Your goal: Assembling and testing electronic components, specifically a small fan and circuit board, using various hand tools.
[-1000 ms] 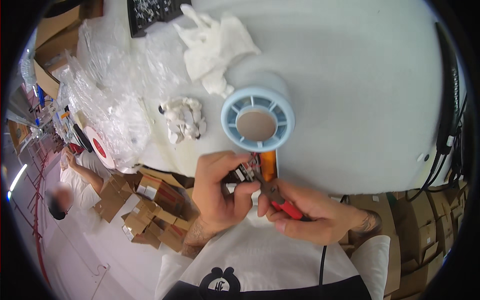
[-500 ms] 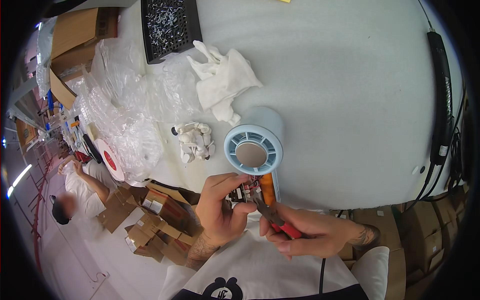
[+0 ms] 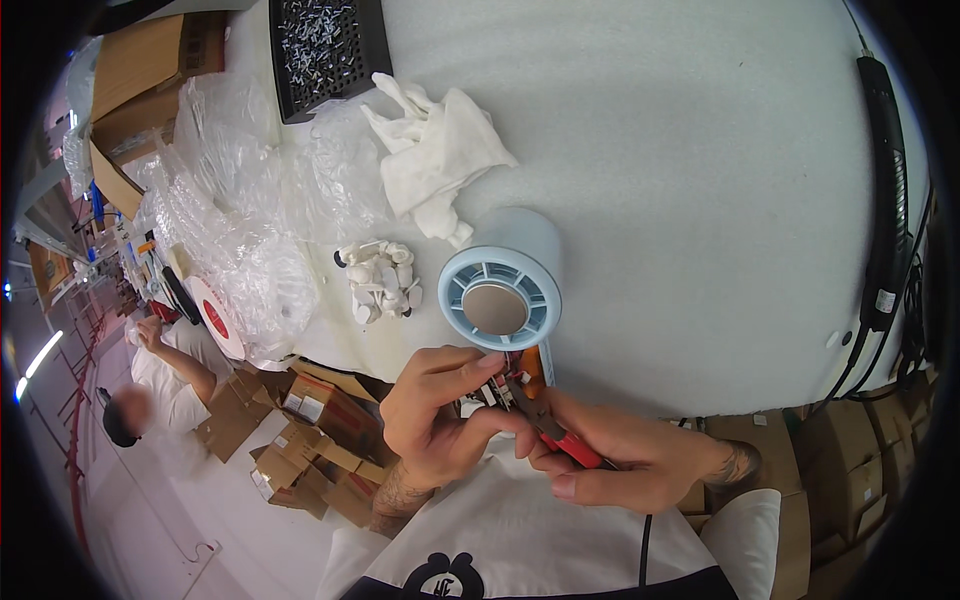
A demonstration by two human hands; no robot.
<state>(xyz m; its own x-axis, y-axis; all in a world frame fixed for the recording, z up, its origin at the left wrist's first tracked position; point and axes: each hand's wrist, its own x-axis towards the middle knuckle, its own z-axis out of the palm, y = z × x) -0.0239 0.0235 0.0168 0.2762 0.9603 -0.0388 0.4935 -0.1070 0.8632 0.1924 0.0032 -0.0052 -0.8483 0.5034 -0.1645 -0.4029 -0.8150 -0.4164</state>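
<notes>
A light blue cylindrical device [image 3: 500, 290] with a round grille face lies on the white table [image 3: 700, 180], its orange-and-white wired end hanging over the near edge. My left hand [image 3: 440, 415] pinches the small wires and connector [image 3: 492, 392] at that end. My right hand [image 3: 630, 460] grips red-handled pliers [image 3: 550, 430], whose dark jaws touch the wires just below the device. Both hands work close together at the table's front edge.
A crumpled white cloth [image 3: 440, 155], a pile of small white parts [image 3: 380, 280], clear plastic bags [image 3: 240, 230] and a black tray of screws [image 3: 325, 45] lie to the left. A black tool with cable [image 3: 885, 200] lies at the right. Cardboard boxes [image 3: 320, 440] and another person [image 3: 160, 380] are below left.
The view has shifted so the table and device sit lower and nearer. The device's grille now faces me more squarely. Both hands stay at the wired end with the pliers.
</notes>
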